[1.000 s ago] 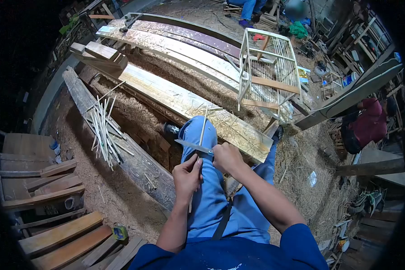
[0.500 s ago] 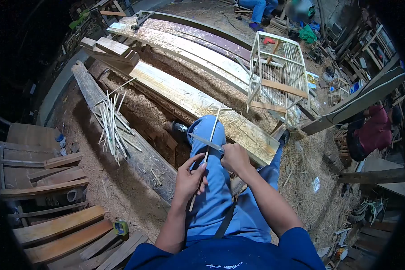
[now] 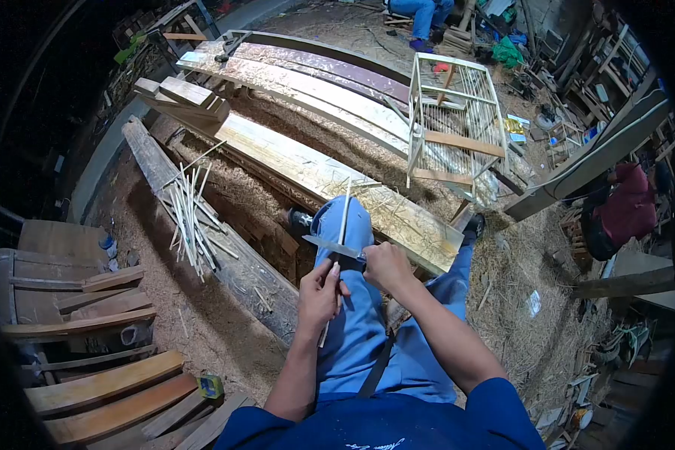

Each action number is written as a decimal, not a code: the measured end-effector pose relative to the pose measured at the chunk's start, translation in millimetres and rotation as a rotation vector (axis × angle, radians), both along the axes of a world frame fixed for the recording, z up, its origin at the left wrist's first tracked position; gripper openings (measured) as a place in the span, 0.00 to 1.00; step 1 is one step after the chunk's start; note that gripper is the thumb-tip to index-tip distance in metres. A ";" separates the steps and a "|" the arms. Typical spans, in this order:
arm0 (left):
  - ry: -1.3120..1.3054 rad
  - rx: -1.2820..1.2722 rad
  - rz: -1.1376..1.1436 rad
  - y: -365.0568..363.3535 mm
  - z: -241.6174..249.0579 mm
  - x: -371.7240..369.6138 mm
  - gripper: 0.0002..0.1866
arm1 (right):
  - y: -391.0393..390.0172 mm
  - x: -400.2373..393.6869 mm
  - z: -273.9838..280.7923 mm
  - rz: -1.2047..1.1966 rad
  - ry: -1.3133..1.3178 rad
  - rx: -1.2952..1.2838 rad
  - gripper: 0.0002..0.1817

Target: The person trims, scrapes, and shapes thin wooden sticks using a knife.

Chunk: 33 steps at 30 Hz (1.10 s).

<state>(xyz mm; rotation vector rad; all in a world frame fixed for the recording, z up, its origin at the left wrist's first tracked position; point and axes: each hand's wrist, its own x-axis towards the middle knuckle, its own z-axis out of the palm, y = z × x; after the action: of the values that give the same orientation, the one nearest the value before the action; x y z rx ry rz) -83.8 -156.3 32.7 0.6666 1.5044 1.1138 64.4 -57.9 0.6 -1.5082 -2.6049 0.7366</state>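
My right hand [image 3: 387, 267] is closed around the handle of a knife [image 3: 331, 245], whose blade points left across a thin wooden stick [image 3: 345, 214]. The stick lies lengthwise over my raised knee in blue trousers, its far end beyond the knee. My left hand [image 3: 319, 297] pinches the stick just below the blade, and its lower end shows under the palm. Several similar thin sticks [image 3: 191, 221] lie in a loose pile on a weathered plank [image 3: 151, 159] to the left.
A long plank [image 3: 292, 161] with shavings crosses in front of my knee. Beyond it stands a slatted wooden frame [image 3: 461, 139]. Curved wooden pieces [image 3: 105, 376] and a yellow tape measure [image 3: 211, 386] are at lower left. Another person's legs [image 3: 421, 16] show at the top.
The knife blade has turned closer to level and sits lower on the stick. The stick stands more upright in the view, and my left fingers are closer together. The view has shifted slightly.
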 end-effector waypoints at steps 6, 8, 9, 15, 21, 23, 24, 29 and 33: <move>-0.017 -0.036 -0.037 11.7 5.3 0.5 0.14 | -1.6 1.6 -1.2 -0.019 0.029 -0.014 0.11; -0.025 -0.046 -0.032 12.2 1.1 -0.6 0.14 | 1.0 0.8 -2.0 -0.016 0.029 -0.045 0.09; -0.033 -0.051 -0.028 13.2 -1.3 -1.1 0.16 | 1.5 0.7 -3.7 -0.016 0.025 -0.050 0.09; -0.116 -0.048 0.012 12.4 -11.8 -2.0 0.15 | 2.0 -2.9 -12.5 -0.044 0.012 -0.076 0.09; -0.173 -0.050 0.080 7.3 -6.9 -3.3 0.14 | -0.5 -8.2 -19.4 -0.037 0.043 0.048 0.06; -0.177 -0.057 0.088 3.2 -6.2 -3.3 0.14 | -2.4 -8.8 -21.9 -0.019 0.034 0.056 0.06; -0.178 -0.059 0.091 1.6 -6.0 -2.8 0.14 | -3.6 -9.7 -24.2 -0.018 0.031 0.058 0.06; -0.211 -0.030 0.114 -10.4 -10.5 -0.5 0.15 | -11.4 -9.9 -30.5 -0.063 0.062 0.101 0.04; -0.208 -0.013 0.134 -15.2 -5.4 2.6 0.17 | -14.8 -10.2 -31.4 -0.090 0.079 0.123 0.04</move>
<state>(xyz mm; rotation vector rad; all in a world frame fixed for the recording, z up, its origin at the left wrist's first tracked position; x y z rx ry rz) -81.2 -171.5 27.2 0.4315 1.3918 1.2344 54.1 -72.6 -30.7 -1.5180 -2.4584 0.6033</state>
